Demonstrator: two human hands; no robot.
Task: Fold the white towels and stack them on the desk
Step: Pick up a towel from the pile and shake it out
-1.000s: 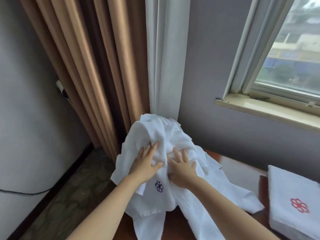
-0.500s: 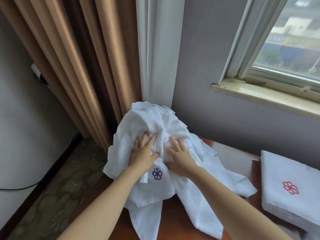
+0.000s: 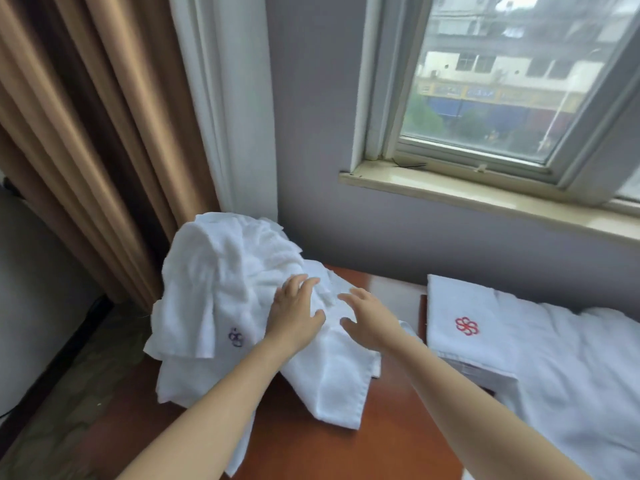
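Towels, white and crumpled, sit heaped at the left end of the desk, spilling over its edge. The left hand rests on them, fingers spread. The right hand is alongside, fingers spread and slightly curled; whether it touches is unclear. A folded towel with a red emblem lies at the desk's right end.

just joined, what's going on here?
A person is working on a crumpled pile of white towels at the left end of the wooden desk. The left hand lies open on the pile. The right hand, fingers spread, is over it and holds nothing. One folded towel with a red emblem sits to the right, beside more loose white cloth.
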